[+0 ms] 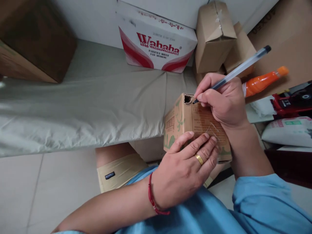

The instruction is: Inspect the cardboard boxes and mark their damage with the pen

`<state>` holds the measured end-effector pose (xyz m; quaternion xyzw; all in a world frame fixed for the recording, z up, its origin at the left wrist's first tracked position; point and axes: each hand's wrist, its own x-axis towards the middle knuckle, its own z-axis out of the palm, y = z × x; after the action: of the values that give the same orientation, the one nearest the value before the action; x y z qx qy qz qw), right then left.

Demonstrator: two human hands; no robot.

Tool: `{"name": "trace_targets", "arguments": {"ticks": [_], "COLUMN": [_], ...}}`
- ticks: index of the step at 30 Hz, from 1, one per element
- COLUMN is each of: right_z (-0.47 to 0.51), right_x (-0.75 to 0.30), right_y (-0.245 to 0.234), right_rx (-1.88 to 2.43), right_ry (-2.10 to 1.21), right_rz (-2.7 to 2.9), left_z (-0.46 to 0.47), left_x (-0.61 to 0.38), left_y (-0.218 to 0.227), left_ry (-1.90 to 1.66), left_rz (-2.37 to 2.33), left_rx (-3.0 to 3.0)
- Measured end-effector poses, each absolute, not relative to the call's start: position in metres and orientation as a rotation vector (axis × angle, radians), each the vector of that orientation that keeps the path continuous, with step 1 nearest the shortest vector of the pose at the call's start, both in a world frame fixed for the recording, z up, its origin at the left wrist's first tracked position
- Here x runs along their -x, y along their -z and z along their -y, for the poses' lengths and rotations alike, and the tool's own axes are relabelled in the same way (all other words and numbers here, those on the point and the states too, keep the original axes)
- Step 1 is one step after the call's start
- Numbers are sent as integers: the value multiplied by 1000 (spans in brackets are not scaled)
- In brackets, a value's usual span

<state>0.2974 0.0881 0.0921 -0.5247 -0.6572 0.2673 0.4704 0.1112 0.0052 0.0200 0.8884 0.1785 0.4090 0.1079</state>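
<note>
A small brown cardboard box (179,120) with green print stands at the front edge of the grey-covered surface, close to my body. Its top has a ragged hole (188,99) at the far left corner, and clear tape shows on the top. My right hand (224,100) grips a black-tipped pen (240,67), whose point touches or nearly touches the box top beside the hole. Across the near part of the box lies my left hand (192,162), fingers stretched out flat on the cardboard.
A white and red Wahaha carton (158,42) stands at the back on the grey cover (97,97). Brown boxes (214,39) are stacked to its right, and a large dark carton (36,39) sits at left. An orange bottle (262,84) and a white bag (287,131) are at right.
</note>
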Motion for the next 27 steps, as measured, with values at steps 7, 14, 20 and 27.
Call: {"name": "trace_targets", "arguments": {"ticks": [7,14,20,27], "right_z": [-98,-98,-99,-100], "right_x": [-296,-293,-294,-297], "right_y": [-96,-99,-98,-96], "right_rx": [1350,1324,1349,1406], "right_ry": [-751,-758,-681,-633], "right_rz": [1670,1722,1742,1708], "left_z": [-10,-9,-9,-10], "left_x": [-114,-114,-115,-115], "left_y": [-21,-21,-21,-21], "left_ry": [-1227,-1232,-1223,-1233], "left_rz": [-548,-531,-530,-535], "left_rx": [-2585,-2562,-2562,-2572]}}
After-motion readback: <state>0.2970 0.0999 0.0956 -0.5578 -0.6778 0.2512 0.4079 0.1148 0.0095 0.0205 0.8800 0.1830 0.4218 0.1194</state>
